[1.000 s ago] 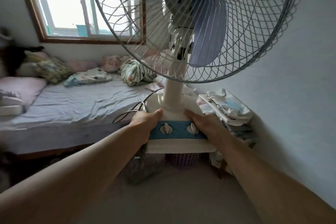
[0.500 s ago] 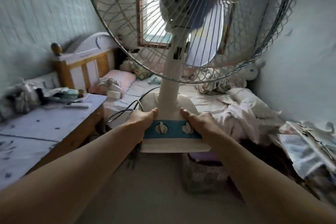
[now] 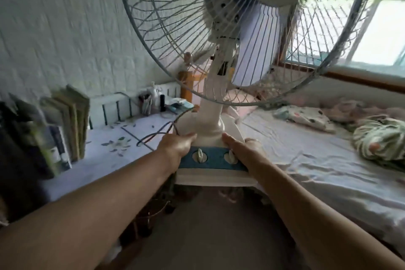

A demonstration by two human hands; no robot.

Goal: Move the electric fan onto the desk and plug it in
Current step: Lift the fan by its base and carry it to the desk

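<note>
While both hands, left hand (image 3: 178, 146) and right hand (image 3: 245, 149), clasp the upright electric fan (image 3: 210, 133) by its base, the desk (image 3: 122, 138) lies lower left, nearer the left.

fan base (image 3: 206, 125) white, blue panel (image 3: 213, 159) | blades (image 3: 256, 50) lilac | desk (image 3: 122, 151) leaf-print

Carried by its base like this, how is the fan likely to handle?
Probably top-heavy: the fan's wide cage sits high above the base both the left hand and the right hand grip, so it may tip. The loose cord looks floppy and could snag.
</note>
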